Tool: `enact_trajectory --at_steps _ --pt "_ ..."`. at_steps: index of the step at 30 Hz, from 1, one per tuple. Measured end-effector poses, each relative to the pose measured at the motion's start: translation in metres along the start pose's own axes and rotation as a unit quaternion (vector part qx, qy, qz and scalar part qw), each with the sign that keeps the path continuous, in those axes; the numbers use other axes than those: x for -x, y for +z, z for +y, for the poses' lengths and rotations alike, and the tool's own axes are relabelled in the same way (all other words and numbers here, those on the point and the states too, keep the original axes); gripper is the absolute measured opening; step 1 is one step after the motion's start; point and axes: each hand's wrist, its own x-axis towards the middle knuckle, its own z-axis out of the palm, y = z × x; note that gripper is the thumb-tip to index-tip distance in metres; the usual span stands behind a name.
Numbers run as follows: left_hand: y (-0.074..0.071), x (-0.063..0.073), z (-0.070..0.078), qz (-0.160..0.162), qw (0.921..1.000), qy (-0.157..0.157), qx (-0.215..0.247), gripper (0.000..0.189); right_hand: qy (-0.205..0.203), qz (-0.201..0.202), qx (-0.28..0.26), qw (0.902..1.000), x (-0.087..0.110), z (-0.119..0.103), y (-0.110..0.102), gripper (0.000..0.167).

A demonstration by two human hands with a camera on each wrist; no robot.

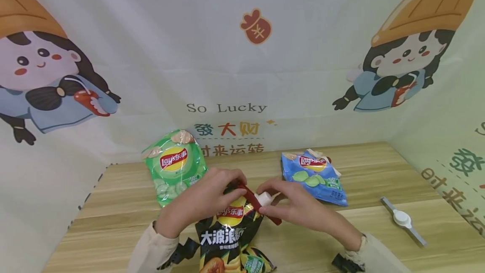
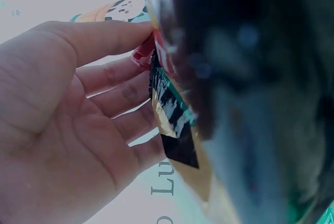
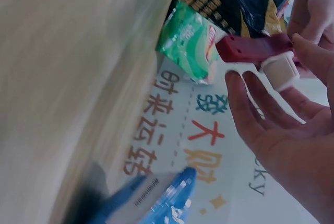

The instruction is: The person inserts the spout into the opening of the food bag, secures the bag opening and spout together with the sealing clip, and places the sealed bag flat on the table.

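A black Lay's chip bag [image 1: 227,239] stands upright at the front middle, a dark red bag clip [image 1: 275,220] with a white spout cap [image 1: 264,199] lying across its top. My left hand [image 1: 206,195] pinches the clip's left end and the bag's top edge between thumb and fingers. In the left wrist view, the clip's red end [image 2: 142,54] shows between them. My right hand [image 1: 293,203] holds the clip near the cap, thumb on the near side and fingers curled on the far side. The right wrist view shows the clip [image 3: 250,49] and boxy white cap [image 3: 281,70] close up.
A green Lay's bag [image 1: 172,165] leans on the back wall, left of centre. To the right lies a blue Lay's bag [image 1: 312,176], partly over a whitish and red item [image 1: 335,171]. Further right is a grey clip with a white round cap [image 1: 402,219]. A smaller packet [image 1: 254,260] sits beside the black bag.
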Motion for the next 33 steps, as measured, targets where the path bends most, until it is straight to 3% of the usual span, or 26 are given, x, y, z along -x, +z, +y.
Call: enact_trajectory --at_steps 3,5,7,9,12,14,19,23,27,29,33 --pt "-0.002 0.002 -0.001 -0.009 0.9997 -0.017 0.012 0.021 0.016 -0.021 -0.035 0.9990 -0.001 0.001 0.003 0.029" --pt "-0.006 0.006 -0.004 -0.021 0.9986 -0.046 0.015 0.033 0.018 -0.022 -0.045 0.9986 -0.001 0.001 0.004 0.029" --pt "-0.012 0.013 -0.007 -0.048 0.9953 -0.083 0.015 0.041 0.019 -0.018 -0.048 0.9985 -0.001 0.000 0.005 0.028" --pt "-0.018 0.019 -0.011 -0.080 0.9916 -0.100 0.017 0.037 0.019 -0.016 -0.045 0.9987 -0.001 0.000 0.005 0.029" --pt "-0.024 0.023 -0.014 -0.121 0.9878 -0.094 0.027 0.020 0.016 -0.013 -0.036 0.9991 -0.002 0.000 0.006 0.030" --pt "-0.023 0.021 -0.015 -0.125 0.9893 -0.066 0.037 0.017 0.008 -0.011 -0.027 0.9995 -0.001 0.001 0.006 0.031" --pt "-0.012 0.012 -0.013 -0.077 0.9967 -0.016 0.021 0.019 -0.029 -0.003 0.017 0.9994 0.000 0.000 0.006 0.037" --pt "0.000 0.003 -0.011 -0.006 0.9999 -0.015 -0.004 0.018 -0.046 0.017 0.048 0.9976 0.001 -0.002 0.006 0.043" --pt "0.013 -0.005 -0.010 0.063 0.9979 -0.007 -0.006 0.011 -0.043 0.063 0.055 0.9956 0.001 -0.001 0.005 0.042" --pt "0.019 -0.008 -0.010 0.080 0.9967 -0.007 0.009 0.009 -0.041 0.085 0.054 0.9941 0.000 0.001 0.005 0.039" --pt "0.029 -0.013 -0.012 0.091 0.9954 0.002 0.032 0.025 -0.046 0.105 0.044 0.9924 -0.001 0.003 0.003 0.035"
